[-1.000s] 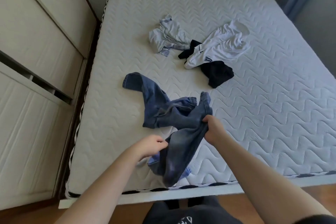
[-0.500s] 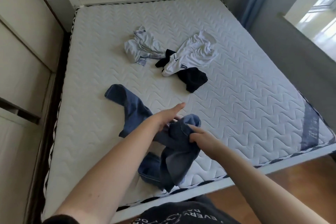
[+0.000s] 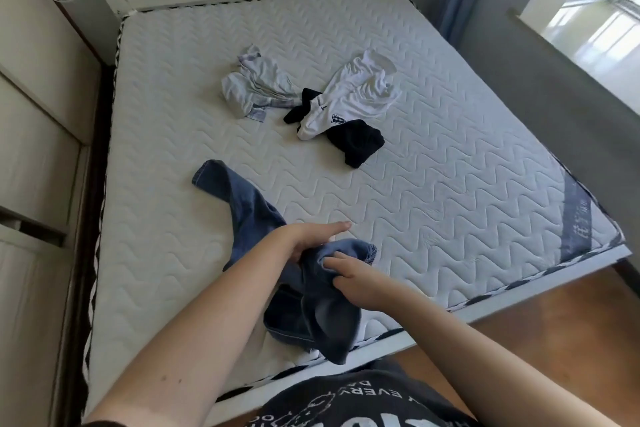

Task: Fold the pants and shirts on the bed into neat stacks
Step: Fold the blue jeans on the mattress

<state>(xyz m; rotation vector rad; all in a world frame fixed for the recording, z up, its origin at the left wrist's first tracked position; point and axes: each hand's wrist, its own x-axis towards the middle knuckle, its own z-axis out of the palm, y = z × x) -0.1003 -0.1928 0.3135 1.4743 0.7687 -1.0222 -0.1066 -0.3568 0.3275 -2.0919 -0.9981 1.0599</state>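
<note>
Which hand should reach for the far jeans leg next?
Left. The left hand lies flat and free, fingers straight, on the side where the jeans leg stretches away. The right hand already grips the bunched denim near the mattress edge.

Clothes (image 3: 349, 99) (jeans (image 3: 249, 208) too) on mattress (image 3: 450, 184)

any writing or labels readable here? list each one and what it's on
"EVERY", upside down: the person's black shirt; its other print is cut off.
"U", one dark block letter: white garment; a small mark beside it is unreadable.
Grey print: mattress corner panel, too blurred.
Jeans: none.
</note>
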